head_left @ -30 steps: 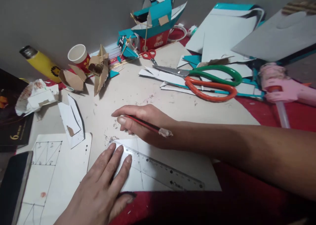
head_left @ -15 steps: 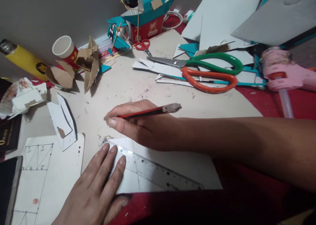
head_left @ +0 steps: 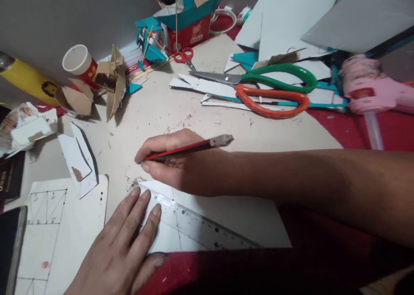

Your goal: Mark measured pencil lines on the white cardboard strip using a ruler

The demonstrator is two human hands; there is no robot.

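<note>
A red and black pencil is pinched in my right hand, its blunt end pointing right and its tip hidden by the fingers. My left hand lies with fingers spread, pressing on the left end of a clear ruler. The ruler slants across a white paper piece that has thin pencil lines on it. My right hand is above the ruler's upper edge, over the pale board.
Large scissors and small red scissors lie beyond my hands. At right is a pink glue gun. Left are a paper cup, yellow bottle, cardboard pieces, a drawn sheet and a dark device.
The pencil has tilted slightly, and my right fingertips have shifted a little downward. The whole view has moved slightly, so most things appear further left. My left hand still presses the ruler.
</note>
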